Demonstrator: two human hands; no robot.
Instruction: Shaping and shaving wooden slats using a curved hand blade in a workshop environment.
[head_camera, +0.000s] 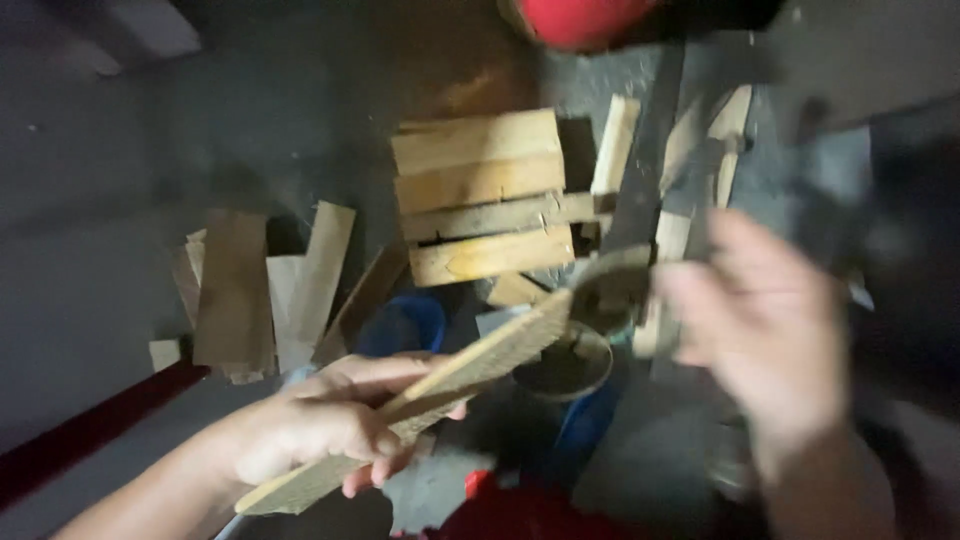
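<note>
Fingers of the left hand (320, 420) are wrapped tight around a flat wooden slat (430, 395), which slants up to the right, its far end close to a round grey disc (608, 290). The right hand (765, 330) is blurred beside that disc; whether its fingers grip anything cannot be told. Beyond lie a stack of planks (482, 195) and loose offcuts (265, 290) on the dark floor (90, 250).
</note>
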